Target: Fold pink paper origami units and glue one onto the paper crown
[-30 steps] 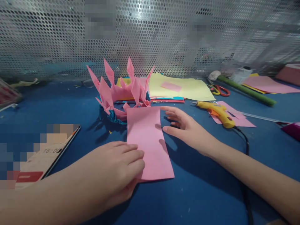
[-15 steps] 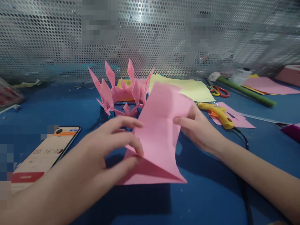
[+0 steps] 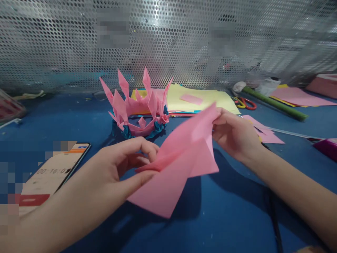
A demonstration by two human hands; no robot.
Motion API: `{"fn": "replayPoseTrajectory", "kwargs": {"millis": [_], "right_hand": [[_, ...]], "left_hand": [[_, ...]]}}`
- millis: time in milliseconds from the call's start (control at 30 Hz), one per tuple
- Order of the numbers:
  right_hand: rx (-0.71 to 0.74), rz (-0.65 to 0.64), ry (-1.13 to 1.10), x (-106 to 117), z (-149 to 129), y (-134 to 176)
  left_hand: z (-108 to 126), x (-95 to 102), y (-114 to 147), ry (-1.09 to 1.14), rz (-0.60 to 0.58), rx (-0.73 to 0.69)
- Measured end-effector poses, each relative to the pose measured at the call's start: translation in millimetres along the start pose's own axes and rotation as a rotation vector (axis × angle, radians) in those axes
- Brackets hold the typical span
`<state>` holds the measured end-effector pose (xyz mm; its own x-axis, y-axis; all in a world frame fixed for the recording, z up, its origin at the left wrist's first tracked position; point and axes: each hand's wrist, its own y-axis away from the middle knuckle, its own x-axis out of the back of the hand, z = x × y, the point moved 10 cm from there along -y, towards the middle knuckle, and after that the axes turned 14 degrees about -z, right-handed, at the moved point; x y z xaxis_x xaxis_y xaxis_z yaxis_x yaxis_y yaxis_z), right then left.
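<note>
A creased sheet of pink paper (image 3: 181, 151) is held above the blue table between both hands. My left hand (image 3: 126, 161) pinches its left edge between thumb and fingers, where a fold stands up. At the upper right corner, my right hand (image 3: 234, 135) grips the paper, with its fingertips partly hidden behind it. The sheet bends in the middle and its lower corners hang free. Just behind it stands a pink folded-paper crown (image 3: 119, 109) with tall points and dark blue trim along its base.
A phone (image 3: 50, 175) with a running timer lies at left. Yellow paper sheets (image 3: 218, 100) lie behind the crown. Farther right are scissors (image 3: 247, 103), a green stick (image 3: 276, 103) and pink paper scraps (image 3: 273, 137). A perforated metal panel (image 3: 168, 42) closes off the back.
The pink paper has turned and tilted, its upper end swinging right and down. My right hand has moved right, now covering most of the glue gun. My left hand has closed on the edge.
</note>
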<state>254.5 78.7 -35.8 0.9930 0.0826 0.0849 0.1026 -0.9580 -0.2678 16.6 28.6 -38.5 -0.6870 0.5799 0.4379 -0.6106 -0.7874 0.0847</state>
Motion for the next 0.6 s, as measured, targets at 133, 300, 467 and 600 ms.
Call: {"fn": "replayPoseTrajectory", "kwargs": {"millis": [133, 300, 467, 600], "right_hand": [[0.35, 0.195, 0.297, 7.7, -36.7, 23.2], [0.654, -0.078, 0.752, -46.9, -77.0, 58.6], [0.801, -0.451, 1.19, -98.2, -77.3, 76.1], [0.712, -0.794, 0.964, -118.1, -55.3, 76.6]], "left_hand": [[17.7, -4.6, 6.7, -0.196, 0.001, -0.156], [32.1, -20.7, 16.4, -0.353, -0.075, -0.247], [36.6, -46.0, 18.1, -0.335, -0.256, -0.327], [16.2, -59.3, 20.2, -0.245, -0.35, -0.253]]}}
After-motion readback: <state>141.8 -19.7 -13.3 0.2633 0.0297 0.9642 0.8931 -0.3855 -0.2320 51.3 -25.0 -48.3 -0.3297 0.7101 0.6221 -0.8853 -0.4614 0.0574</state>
